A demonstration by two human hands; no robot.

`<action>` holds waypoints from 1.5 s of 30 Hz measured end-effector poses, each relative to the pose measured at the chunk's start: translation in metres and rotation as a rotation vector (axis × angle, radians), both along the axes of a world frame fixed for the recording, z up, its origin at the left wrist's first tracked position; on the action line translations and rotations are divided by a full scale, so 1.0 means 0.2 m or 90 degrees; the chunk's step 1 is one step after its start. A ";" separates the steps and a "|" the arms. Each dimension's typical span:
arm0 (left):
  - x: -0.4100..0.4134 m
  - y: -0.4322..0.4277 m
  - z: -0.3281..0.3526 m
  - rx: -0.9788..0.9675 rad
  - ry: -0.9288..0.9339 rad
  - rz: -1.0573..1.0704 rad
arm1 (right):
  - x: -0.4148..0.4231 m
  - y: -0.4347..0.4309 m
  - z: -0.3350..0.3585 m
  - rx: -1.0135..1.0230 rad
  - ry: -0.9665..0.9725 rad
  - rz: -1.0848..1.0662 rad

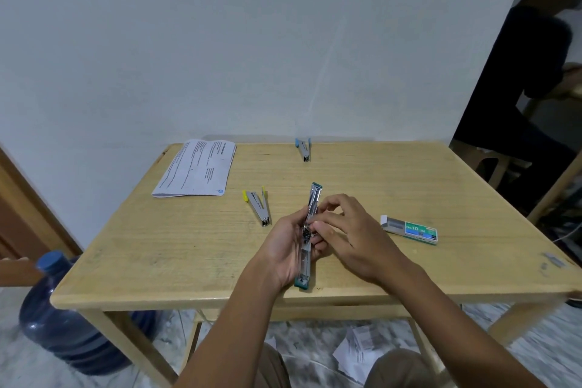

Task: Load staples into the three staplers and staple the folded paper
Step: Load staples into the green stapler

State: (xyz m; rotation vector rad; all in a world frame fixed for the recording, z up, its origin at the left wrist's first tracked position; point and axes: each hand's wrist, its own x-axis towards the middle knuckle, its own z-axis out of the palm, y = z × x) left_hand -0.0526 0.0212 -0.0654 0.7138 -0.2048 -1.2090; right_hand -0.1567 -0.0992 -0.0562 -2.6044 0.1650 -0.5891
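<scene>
A pale wooden table [157, 246] stands against a plain wall, with a large blue water bottle [63, 324] on the floor by its near left leg. The folded paper [198, 170], printed side up, lies at the table's far left corner. Near the front edge, the left hand [286, 252] cradles a teal stapler [315, 195] that is opened out flat and points away from the person, with the fingers curled round its middle from beneath. The right hand [349, 236] has its thumb and fingertips pinched on the same middle part. It cannot be told whether a strip of staples lies between them. A green staple box [412, 229], its tray slid partly out, lies to the right of the hands. A yellow stapler [259, 206] lies splayed open just left of them. A blue stapler [304, 149] sits by the far edge.
</scene>
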 end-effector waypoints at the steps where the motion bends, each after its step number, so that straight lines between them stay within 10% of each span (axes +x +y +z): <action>1: 0.00 0.00 0.00 -0.001 0.007 0.000 | 0.00 -0.01 0.02 -0.032 0.013 0.001; 15: 0.00 0.01 0.02 0.033 0.053 0.021 | 0.08 -0.09 0.12 -0.353 0.032 -0.077; 29: 0.01 0.00 0.00 0.023 0.074 0.004 | -0.02 0.04 0.03 0.150 -0.052 -0.012; 45: 0.02 -0.01 -0.01 0.055 0.041 0.041 | 0.15 0.05 0.05 0.166 -0.095 -0.066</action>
